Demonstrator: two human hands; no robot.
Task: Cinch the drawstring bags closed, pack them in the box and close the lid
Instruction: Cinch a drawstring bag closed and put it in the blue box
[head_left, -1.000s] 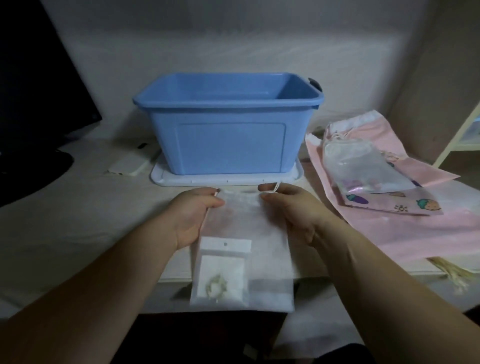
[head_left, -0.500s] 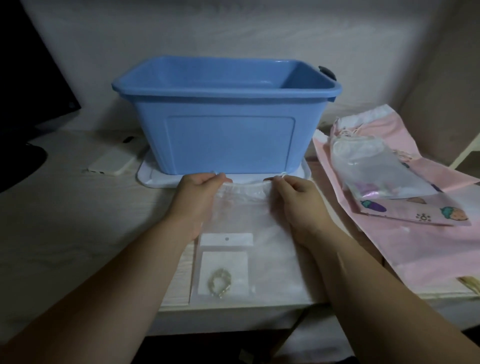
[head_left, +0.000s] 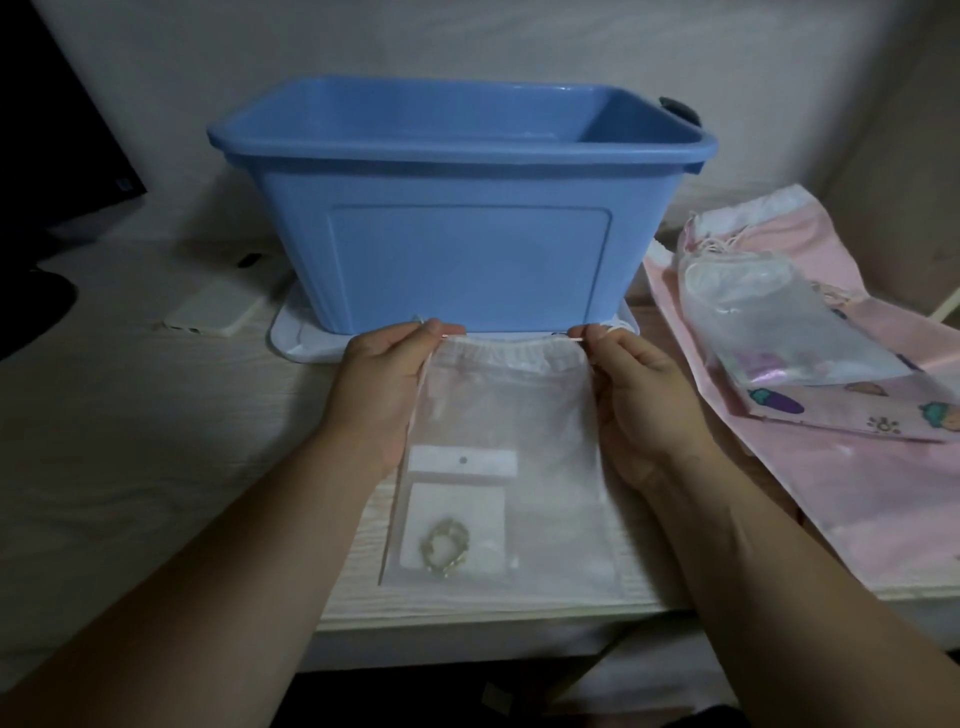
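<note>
Since a second ago our hands have slid outward, and the mouth of the translucent bag (head_left: 506, 441) has begun to gather. Our left hand (head_left: 384, 384) and right hand (head_left: 641, 387) each pinch a drawstring end at its top corners, just before the blue box (head_left: 457, 249). Nothing appears packed; other bags (head_left: 779, 322) wait at right, and the lid (head_left: 296, 338) lies under the box.

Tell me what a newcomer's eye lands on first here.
The big blue box stands open at the centre back, on its white lid. In front of it, the left hand and right hand pinch the top corners of a translucent drawstring bag holding a carded bracelet. Pink bags lie piled at the right.
</note>
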